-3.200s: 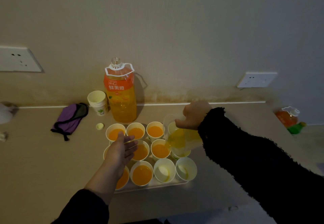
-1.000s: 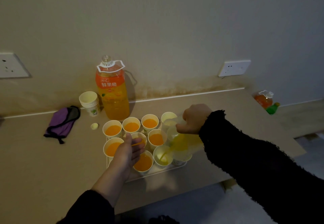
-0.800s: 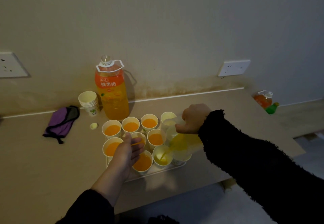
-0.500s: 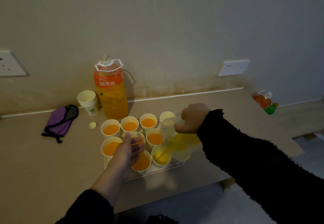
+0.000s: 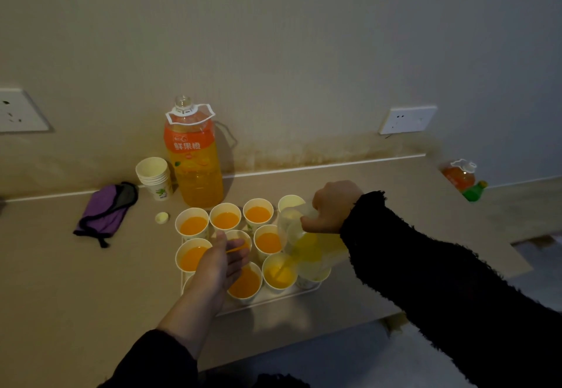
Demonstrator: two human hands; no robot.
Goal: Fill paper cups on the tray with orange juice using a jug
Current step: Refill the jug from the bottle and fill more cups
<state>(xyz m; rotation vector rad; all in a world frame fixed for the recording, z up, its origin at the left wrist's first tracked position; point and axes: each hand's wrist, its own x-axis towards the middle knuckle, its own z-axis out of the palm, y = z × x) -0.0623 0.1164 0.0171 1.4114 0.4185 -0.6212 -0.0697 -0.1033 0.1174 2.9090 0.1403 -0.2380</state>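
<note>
Currently, right hand [image 5: 331, 208] grips the clear jug [image 5: 307, 246] near its top, fingers curled. The jug is tilted to the left, with juice running into a front-row paper cup [image 5: 279, 275] that is partly filled. Left hand [image 5: 222, 263] sits over the middle of the tray [image 5: 270, 300], fingers loosely extended and gripping nothing; contact with the cup rims cannot be judged. Back row: 3 filled cups [image 5: 226, 220] hold orange juice; the 4th cup [image 5: 291, 202] looks pale inside. The tray lies on the table [image 5: 76, 281]. Behind it stands the juice bottle [image 5: 194, 171], upright and uncapped, with a stack of spare cups [image 5: 153, 174] just to its left. A bottle cap [image 5: 161, 218] and a purple pouch [image 5: 106, 211] lie farther left.
</note>
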